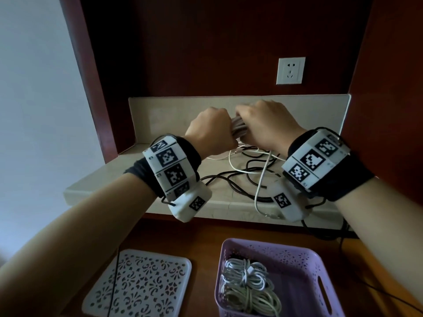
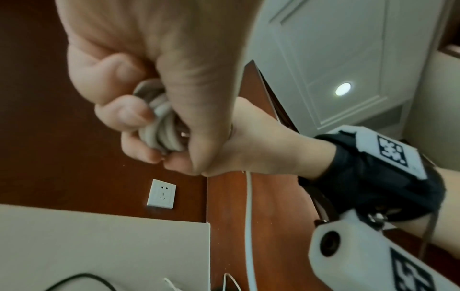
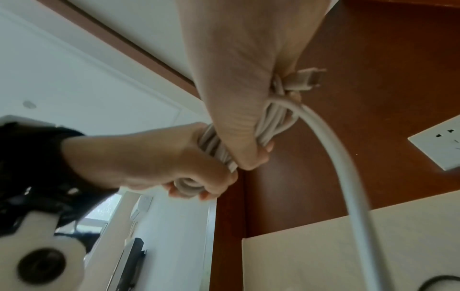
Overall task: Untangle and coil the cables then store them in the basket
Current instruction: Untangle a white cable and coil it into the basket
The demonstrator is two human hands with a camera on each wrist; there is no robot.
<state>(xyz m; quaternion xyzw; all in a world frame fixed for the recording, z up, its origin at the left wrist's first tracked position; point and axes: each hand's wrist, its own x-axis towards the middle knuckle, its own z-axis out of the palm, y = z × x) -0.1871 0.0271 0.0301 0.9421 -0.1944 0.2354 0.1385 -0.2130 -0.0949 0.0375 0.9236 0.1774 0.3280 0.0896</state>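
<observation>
Both hands clamped on one grey cable bundle above the shelf

Left hand [image 1: 209, 130] fisted round the coiled grey cable [image 1: 239, 129], fingers [image 2: 124, 113] curled over the loops; right hand [image 1: 266, 124] grips the same coil just beside it, hands touching, and the cable's plug end [image 3: 307, 78] sticks out past the right hand. One loose strand [image 1: 263, 177] hangs from the coil down to the beige shelf [image 1: 96, 191], where black and white cables [image 1: 240, 177] lie tangled. Purple basket [image 1: 304, 257] sits below on the wood surface with two coiled white cables [image 1: 248, 277] inside; white perforated lid [image 1: 139, 284] left of it, wall socket [image 1: 290, 70] above the shelf
</observation>
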